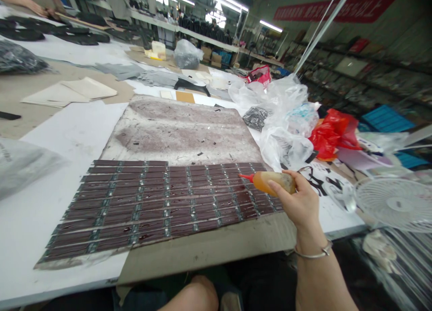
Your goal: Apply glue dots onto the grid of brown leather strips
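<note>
While right hand (299, 203) grip closed round glue bottle (270, 181), red nozzle touches dark strips (162, 203); left hand unseen.

Red banner (337, 7) lettering (blurred) unreadable.

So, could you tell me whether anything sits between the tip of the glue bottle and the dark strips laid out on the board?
Nothing visible does. The right hand holds the glue bottle with its red tip pointing left over the upper right rows of dark strips. The plastic bags lie behind, off to the right of the board.
</note>
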A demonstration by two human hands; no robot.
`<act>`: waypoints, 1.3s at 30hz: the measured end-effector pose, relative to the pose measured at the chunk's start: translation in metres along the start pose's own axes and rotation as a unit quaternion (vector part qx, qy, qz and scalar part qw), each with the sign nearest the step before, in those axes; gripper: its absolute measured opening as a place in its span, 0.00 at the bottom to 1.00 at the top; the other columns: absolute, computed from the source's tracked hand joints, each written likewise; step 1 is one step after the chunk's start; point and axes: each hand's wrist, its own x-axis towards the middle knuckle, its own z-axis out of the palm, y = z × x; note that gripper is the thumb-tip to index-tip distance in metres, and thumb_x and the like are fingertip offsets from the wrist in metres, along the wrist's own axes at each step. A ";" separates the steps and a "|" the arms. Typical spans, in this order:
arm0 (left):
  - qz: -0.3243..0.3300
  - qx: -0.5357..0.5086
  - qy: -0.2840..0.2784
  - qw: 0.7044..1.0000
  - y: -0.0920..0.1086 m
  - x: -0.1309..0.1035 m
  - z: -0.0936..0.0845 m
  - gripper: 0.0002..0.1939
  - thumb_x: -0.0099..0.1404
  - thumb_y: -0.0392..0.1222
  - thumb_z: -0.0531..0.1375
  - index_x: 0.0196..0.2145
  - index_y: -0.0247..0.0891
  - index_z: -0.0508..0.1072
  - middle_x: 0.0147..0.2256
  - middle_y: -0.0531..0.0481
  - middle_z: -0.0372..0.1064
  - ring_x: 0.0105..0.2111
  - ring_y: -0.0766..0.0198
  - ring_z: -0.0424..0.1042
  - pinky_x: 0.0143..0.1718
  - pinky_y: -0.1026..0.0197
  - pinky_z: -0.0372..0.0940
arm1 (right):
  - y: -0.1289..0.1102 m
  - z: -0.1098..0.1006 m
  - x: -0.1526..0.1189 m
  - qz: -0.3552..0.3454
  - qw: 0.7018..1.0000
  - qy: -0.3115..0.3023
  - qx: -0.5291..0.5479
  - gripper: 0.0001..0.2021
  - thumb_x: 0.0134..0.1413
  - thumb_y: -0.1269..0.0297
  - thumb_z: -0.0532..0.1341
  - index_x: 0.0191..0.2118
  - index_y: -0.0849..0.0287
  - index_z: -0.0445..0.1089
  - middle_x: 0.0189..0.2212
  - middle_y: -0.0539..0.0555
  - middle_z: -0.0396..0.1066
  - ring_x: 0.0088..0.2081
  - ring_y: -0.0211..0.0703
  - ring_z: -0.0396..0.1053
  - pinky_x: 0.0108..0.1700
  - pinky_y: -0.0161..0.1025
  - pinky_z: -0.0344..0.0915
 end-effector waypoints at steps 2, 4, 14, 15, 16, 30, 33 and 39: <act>-0.023 0.031 -0.088 0.995 0.003 -0.008 -0.011 0.20 0.53 0.31 0.60 0.45 0.29 0.75 0.45 0.28 0.70 0.46 0.38 0.70 0.42 0.42 0.68 | 0.002 -0.001 0.000 -0.002 1.000 0.003 -0.004 0.27 0.41 0.46 0.64 0.45 0.59 0.71 0.38 0.57 0.73 0.36 0.49 0.69 0.41 0.46 0.66; -0.028 0.042 -0.116 0.992 0.005 -0.013 -0.017 0.21 0.55 0.31 0.58 0.48 0.29 0.73 0.49 0.29 0.67 0.49 0.39 0.68 0.45 0.42 0.67 | 0.003 -0.001 0.000 0.000 1.000 0.004 -0.007 0.27 0.41 0.45 0.64 0.45 0.59 0.71 0.37 0.57 0.73 0.36 0.49 0.69 0.41 0.46 0.65; -0.049 0.030 -0.132 0.990 0.007 -0.016 -0.022 0.22 0.56 0.32 0.58 0.50 0.28 0.72 0.52 0.30 0.65 0.52 0.40 0.66 0.47 0.44 0.66 | 0.008 -0.002 0.001 0.008 1.000 0.011 -0.006 0.27 0.41 0.45 0.64 0.44 0.59 0.71 0.37 0.56 0.73 0.36 0.49 0.69 0.42 0.46 0.65; -0.052 0.029 -0.128 0.990 0.007 -0.015 -0.022 0.22 0.56 0.32 0.58 0.50 0.29 0.72 0.52 0.30 0.65 0.52 0.40 0.66 0.47 0.44 0.66 | 0.009 -0.002 0.002 0.006 1.000 0.012 -0.006 0.27 0.41 0.45 0.64 0.45 0.59 0.71 0.37 0.56 0.72 0.36 0.49 0.69 0.43 0.46 0.65; -0.052 0.031 -0.123 0.991 0.007 -0.014 -0.020 0.22 0.56 0.32 0.59 0.50 0.30 0.72 0.51 0.30 0.66 0.52 0.41 0.66 0.47 0.44 0.66 | 0.010 -0.002 0.002 0.004 1.000 0.013 -0.006 0.27 0.41 0.46 0.64 0.45 0.59 0.71 0.37 0.56 0.72 0.37 0.48 0.69 0.43 0.46 0.65; -0.035 0.010 -0.042 0.998 -0.009 0.017 0.017 0.19 0.52 0.37 0.64 0.43 0.37 0.77 0.40 0.39 0.75 0.40 0.53 0.74 0.39 0.51 0.68 | 0.019 -0.005 0.003 0.019 0.999 0.032 0.003 0.26 0.41 0.47 0.65 0.44 0.59 0.71 0.38 0.56 0.73 0.37 0.48 0.69 0.43 0.46 0.65; -0.030 0.007 -0.035 0.999 -0.009 0.015 0.015 0.18 0.49 0.36 0.64 0.40 0.39 0.79 0.37 0.38 0.76 0.37 0.50 0.74 0.35 0.53 0.68 | 0.022 -0.005 0.004 0.016 0.999 0.037 -0.003 0.26 0.42 0.47 0.65 0.44 0.58 0.71 0.38 0.56 0.73 0.38 0.48 0.69 0.44 0.46 0.65; -0.022 -0.007 -0.014 1.000 -0.007 0.007 0.008 0.21 0.44 0.33 0.63 0.38 0.45 0.80 0.34 0.38 0.76 0.34 0.45 0.74 0.29 0.54 0.66 | 0.027 -0.006 0.005 0.011 0.999 0.045 -0.012 0.25 0.42 0.47 0.64 0.44 0.57 0.71 0.38 0.55 0.72 0.38 0.48 0.69 0.44 0.45 0.65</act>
